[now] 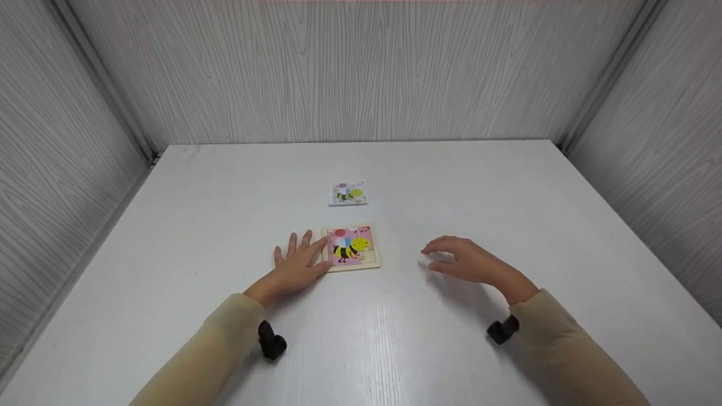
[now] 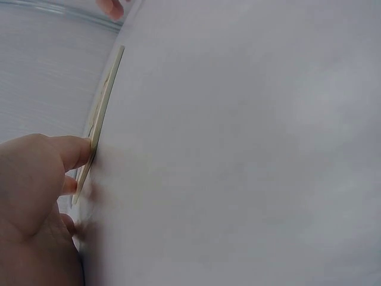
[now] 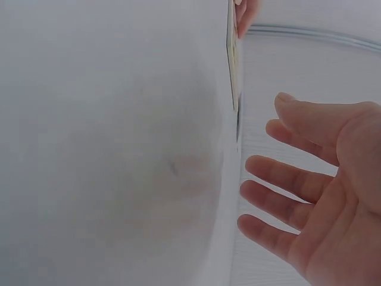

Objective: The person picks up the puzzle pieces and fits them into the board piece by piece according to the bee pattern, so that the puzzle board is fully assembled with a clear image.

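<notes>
A wooden-framed jigsaw puzzle (image 1: 351, 248) with a yellow and black bee on pink lies flat on the table. Its lower right part shows bare wood. My left hand (image 1: 296, 270) spreads its fingers at the puzzle's left side, thumb and forefinger resting on the frame. In the left wrist view, the thumb (image 2: 74, 150) touches the edge of the thin frame (image 2: 104, 107). To the right of the puzzle, my right hand (image 1: 471, 260) hovers over the table, fingers apart and slightly bent, holding nothing. The right wrist view shows its palm (image 3: 351, 232) and separated fingers.
Behind the puzzle lies a small square card or flat packet (image 1: 348, 193) printed with a similar bee. The white table (image 1: 372, 349) meets a grey wood-grain wall (image 1: 361, 73) at the back, with more panels on both sides. Black wrist devices (image 1: 273, 343) sit at both sleeves.
</notes>
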`<state>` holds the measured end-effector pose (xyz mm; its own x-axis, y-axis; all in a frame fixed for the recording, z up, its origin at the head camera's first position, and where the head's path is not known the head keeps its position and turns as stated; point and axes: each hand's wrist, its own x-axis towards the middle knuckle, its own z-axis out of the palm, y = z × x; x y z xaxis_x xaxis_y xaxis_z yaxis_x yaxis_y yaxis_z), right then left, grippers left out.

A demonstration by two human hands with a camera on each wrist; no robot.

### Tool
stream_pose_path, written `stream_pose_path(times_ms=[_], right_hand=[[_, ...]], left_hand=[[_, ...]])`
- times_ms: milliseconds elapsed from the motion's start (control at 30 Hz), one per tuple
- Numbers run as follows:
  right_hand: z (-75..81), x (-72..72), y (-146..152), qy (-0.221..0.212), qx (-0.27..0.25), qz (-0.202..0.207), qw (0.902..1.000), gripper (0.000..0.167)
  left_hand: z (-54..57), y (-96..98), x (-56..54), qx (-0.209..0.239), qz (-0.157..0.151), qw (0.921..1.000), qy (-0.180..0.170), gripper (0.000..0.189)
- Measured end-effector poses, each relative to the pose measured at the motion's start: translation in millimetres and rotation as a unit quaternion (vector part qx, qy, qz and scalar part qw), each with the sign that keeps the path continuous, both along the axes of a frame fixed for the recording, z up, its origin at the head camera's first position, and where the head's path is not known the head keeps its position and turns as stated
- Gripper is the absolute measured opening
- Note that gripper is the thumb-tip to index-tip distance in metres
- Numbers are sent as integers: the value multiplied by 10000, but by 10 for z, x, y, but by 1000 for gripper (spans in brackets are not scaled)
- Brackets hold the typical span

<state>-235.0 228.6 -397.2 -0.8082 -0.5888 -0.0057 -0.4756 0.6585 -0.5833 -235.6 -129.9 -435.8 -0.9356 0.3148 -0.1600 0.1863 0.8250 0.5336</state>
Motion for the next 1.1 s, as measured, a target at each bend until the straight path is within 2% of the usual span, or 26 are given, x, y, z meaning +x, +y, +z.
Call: stream_pose_path(times_ms=[333, 567, 867, 1100], right_hand=[[24, 101, 389, -73, -108, -379, 9992, 40], [-43, 197, 678, -114, -11, -730, 9973, 40], [-54, 347, 929, -208, -17, -946, 9953, 43], [-30, 444, 1064, 91, 284, -1277, 9914, 41]], left_hand=[[-20, -8, -9, -24, -1, 10000, 16, 66], [-9, -8, 0, -75, -61, 9999, 73, 64], [-5, -6, -4, -106, -26, 9999, -1, 65], [5, -4, 5, -58, -41, 10000, -6, 64]])
